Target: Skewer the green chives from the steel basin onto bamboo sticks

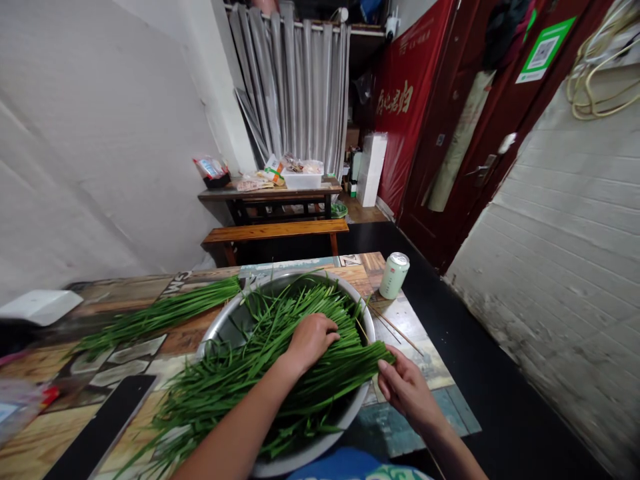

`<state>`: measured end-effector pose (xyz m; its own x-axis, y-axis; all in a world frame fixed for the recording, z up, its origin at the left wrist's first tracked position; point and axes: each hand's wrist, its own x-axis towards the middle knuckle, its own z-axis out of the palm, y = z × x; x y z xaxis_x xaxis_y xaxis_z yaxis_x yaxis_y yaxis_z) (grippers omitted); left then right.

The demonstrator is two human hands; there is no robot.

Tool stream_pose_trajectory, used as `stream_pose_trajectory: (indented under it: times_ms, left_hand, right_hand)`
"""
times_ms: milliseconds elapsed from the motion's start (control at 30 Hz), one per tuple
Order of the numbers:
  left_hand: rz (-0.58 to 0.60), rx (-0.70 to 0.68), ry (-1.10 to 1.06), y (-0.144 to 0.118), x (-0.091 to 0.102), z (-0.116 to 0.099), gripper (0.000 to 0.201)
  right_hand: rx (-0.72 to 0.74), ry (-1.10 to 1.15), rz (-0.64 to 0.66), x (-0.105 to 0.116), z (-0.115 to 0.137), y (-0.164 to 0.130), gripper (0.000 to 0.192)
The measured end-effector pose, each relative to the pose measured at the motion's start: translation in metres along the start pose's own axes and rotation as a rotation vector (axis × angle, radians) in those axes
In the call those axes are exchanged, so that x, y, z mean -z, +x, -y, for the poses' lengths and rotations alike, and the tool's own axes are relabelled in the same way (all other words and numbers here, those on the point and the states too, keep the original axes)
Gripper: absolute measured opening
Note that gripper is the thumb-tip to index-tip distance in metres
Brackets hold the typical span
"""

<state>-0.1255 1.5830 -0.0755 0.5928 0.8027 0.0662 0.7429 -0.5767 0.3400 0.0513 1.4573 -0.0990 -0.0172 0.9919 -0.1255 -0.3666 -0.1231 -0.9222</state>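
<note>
The table (125, 313) with its patterned wooden top carries everything within reach of the hands. Under both hands sits a wide metal basin (227, 320), heaped with long green garlic chives (260, 373) that spill over its near-left rim onto the table. The left hand (311, 340) lies palm down on top of the heap, fingers curled loosely over the leaves, pressing on them rather than closed around them. The right hand (406, 387) is just beside the basin's right rim, its fingertips pinching the cut ends of a chive bundle that sticks out over the edge. To the left of the left hand, beyond the basin, a second loose bundle of chives (160, 313) lies flat on the table. Further left stands a white box (40, 305), and near the front-left a flat black board (100, 427). Beyond the right hand, near the table's far corner, stands a pale green drink can (394, 275), upright, with thin wooden skewers (395, 328) lying between it and the basin.
</note>
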Motion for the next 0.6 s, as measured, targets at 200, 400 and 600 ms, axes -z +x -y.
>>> stream_pose_trajectory:
  times_ms: [200, 400, 600]
  left_hand:
    - [0.016, -0.024, -0.014, 0.001, -0.002, -0.002, 0.016]
    - [0.044, 0.022, -0.097, 0.001, 0.001, -0.004, 0.011]
    - [-0.021, 0.099, -0.233, 0.001, 0.008, -0.008, 0.012]
  right_hand:
    - [-0.006, 0.003, -0.015, -0.004, 0.003, 0.001, 0.043]
    - [-0.014, 0.007, -0.005, -0.003, 0.001, 0.001, 0.042]
    - [0.006, 0.012, -0.004, -0.004, 0.001, 0.001, 0.039]
